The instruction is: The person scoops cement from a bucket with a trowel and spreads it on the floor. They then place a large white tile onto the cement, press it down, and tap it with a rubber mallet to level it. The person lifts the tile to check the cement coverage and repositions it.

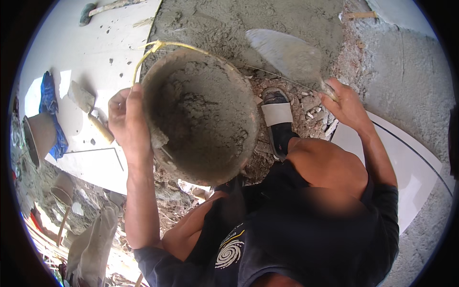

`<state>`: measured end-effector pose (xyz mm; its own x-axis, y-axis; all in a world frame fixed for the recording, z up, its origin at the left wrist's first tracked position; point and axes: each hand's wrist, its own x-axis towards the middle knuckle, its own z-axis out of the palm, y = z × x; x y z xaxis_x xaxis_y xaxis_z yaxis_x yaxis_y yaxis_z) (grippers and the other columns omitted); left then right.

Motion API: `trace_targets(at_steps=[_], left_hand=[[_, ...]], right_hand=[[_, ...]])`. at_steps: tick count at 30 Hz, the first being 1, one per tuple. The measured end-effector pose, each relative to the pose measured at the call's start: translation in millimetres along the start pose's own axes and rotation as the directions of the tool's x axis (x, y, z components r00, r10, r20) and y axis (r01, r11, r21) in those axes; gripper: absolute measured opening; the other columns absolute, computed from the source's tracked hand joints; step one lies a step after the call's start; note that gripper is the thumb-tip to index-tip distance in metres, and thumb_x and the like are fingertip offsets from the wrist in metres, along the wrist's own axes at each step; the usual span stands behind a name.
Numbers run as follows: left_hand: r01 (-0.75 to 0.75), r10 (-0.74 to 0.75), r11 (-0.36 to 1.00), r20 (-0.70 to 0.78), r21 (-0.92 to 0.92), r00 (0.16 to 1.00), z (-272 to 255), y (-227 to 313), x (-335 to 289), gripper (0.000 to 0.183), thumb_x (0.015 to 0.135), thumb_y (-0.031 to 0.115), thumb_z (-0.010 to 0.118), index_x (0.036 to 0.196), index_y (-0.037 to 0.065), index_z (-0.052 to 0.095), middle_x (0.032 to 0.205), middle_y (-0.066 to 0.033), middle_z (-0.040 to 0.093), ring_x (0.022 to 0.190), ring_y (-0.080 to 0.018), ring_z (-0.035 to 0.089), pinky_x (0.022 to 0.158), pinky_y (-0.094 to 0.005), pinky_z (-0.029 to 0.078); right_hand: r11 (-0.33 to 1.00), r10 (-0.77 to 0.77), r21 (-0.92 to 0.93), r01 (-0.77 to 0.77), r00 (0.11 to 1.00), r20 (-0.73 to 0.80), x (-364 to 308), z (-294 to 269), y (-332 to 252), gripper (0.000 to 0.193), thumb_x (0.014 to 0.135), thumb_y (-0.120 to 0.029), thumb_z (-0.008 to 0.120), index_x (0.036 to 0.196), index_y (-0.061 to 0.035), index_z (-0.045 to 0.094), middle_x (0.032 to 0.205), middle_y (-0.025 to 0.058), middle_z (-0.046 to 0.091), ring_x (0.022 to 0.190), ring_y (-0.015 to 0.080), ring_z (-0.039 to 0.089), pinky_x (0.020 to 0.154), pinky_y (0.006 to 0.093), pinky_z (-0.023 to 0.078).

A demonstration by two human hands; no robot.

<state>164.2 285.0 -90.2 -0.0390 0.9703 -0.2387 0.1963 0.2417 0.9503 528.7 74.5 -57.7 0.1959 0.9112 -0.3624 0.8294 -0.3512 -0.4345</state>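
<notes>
My left hand [130, 120] is closed on the left rim of a round bucket [252, 112], where its yellow handle [184, 45] comes down. Grey wet mortar [210, 115] coats the tilted bucket's inside and lies in it. In my right hand [350, 106] is the handle of a pointed trowel [289, 56], fingers wrapped round it. The trowel's broad, mortar-smeared blade points up and left, over the spread mortar bed [210, 19] at the far side. Whether the blade touches the bed I cannot tell.
A large pale tile [91, 38] lies at left, bearing a mallet [86, 14], a smaller trowel [91, 115] and blue cloth [49, 100]. Another tile [406, 162] is at right. A thin string crosses beyond the bucket. Rubble [311, 103] surrounds my sandalled foot [277, 115].
</notes>
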Motion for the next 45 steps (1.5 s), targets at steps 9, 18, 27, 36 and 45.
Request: trace_targets(at_steps=[9, 18, 27, 36, 45], left_hand=[[-0.091, 0.089, 0.992, 0.038, 0.084, 0.995, 38, 14, -24, 0.030, 0.086, 0.023, 0.068, 0.095, -0.003, 0.056, 0.076, -0.0030, 0.056, 0.065, -0.0068, 0.047, 0.060, -0.0214, 0.041], [-0.079, 0.080, 0.994, 0.015, -0.077, 0.997, 27, 4, -25, 0.014, 0.091, 0.009, 0.059, 0.100, 0.002, 0.050, 0.088, -0.0028, 0.054, 0.076, -0.0065, 0.047, 0.068, -0.0202, 0.038], [-0.012, 0.013, 0.996, 0.007, -0.090, 1.000, 9, -6, -11, 0.013, 0.091, 0.012, 0.060, 0.099, 0.004, 0.052, 0.091, -0.0033, 0.056, 0.082, -0.0085, 0.051, 0.075, -0.0225, 0.041], [0.027, -0.027, 0.999, -0.002, -0.027, 1.000, -5, -10, -3, 0.014, 0.092, 0.016, 0.059, 0.100, 0.005, 0.052, 0.088, -0.0020, 0.056, 0.078, -0.0078, 0.050, 0.072, -0.0221, 0.041], [-0.006, 0.006, 0.999, 0.020, 0.032, 1.000, -15, -16, 5, 0.015, 0.093, 0.017, 0.059, 0.100, 0.005, 0.053, 0.086, 0.0001, 0.055, 0.075, -0.0060, 0.047, 0.067, -0.0206, 0.038]], right_hand=[[0.740, -0.347, -0.383, 0.553, 0.802, 0.487, 81, 73, -97, 0.021, 0.082, -0.008, 0.051, 0.096, 0.0059, 0.056, 0.076, 0.0192, 0.065, 0.069, 0.0333, 0.067, 0.057, 0.0470, 0.052], [0.866, -0.474, 0.238, 0.440, 0.570, 0.671, 34, 88, -79, 0.031, 0.074, -0.023, 0.060, 0.095, 0.0011, 0.062, 0.082, 0.0220, 0.066, 0.081, 0.0393, 0.065, 0.068, 0.0470, 0.051], [0.933, -0.112, 0.352, -0.073, 0.872, 0.476, -2, 33, -8, 0.043, 0.077, -0.026, 0.061, 0.113, -0.0038, 0.060, 0.089, 0.0179, 0.065, 0.081, 0.0322, 0.063, 0.074, 0.0417, 0.049], [0.845, 0.382, -0.129, -0.519, 0.754, -0.534, 59, 2, 122, 0.042, 0.090, -0.029, 0.053, 0.117, 0.0026, 0.048, 0.092, 0.0273, 0.061, 0.085, 0.0436, 0.061, 0.076, 0.0489, 0.049], [0.641, 0.710, 0.516, -0.569, 0.695, -0.115, 125, -85, 211, 0.046, 0.092, -0.043, 0.050, 0.109, -0.0008, 0.058, 0.082, 0.0122, 0.062, 0.066, 0.0225, 0.062, 0.056, 0.0375, 0.051]])
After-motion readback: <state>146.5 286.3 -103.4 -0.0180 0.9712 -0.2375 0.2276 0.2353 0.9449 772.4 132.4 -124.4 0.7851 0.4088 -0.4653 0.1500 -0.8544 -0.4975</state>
